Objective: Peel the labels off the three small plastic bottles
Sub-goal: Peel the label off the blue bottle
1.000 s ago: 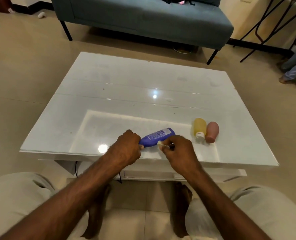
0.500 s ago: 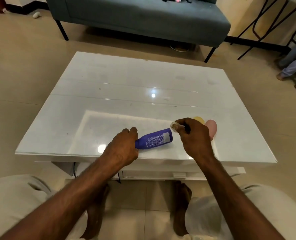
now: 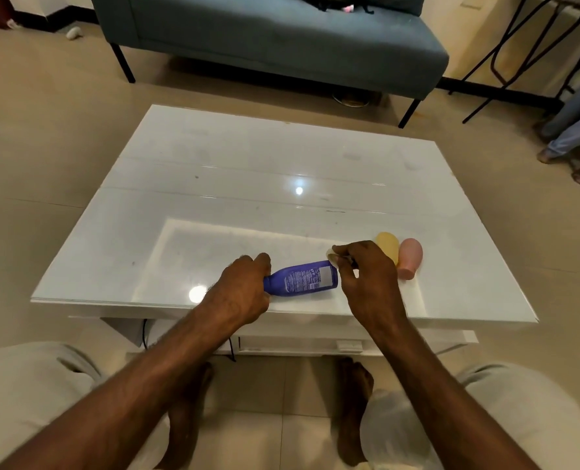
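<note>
A blue bottle [image 3: 302, 279] lies on its side near the front edge of the white glass table [image 3: 247, 184], a printed label still showing on its upper face. My left hand [image 3: 244, 288] grips its cap end. My right hand [image 3: 366, 276] hovers just right of the bottle's base, fingertips pinched on a small pale scrap of peeled label [image 3: 332, 255]. A yellow bottle [image 3: 387, 244] and a pink bottle [image 3: 410, 257] lie side by side behind my right hand, the yellow one partly hidden.
A blue-grey sofa [image 3: 281, 39] stands beyond the table. Black metal furniture legs [image 3: 519, 56] and another person's feet [image 3: 573, 154] are at the far right. My knees and bare feet sit below the table's front edge.
My right hand pulled a strip of label off the blue bottle and lifted away to the right. The left hand kept its grip and the bottle stayed on the table.
</note>
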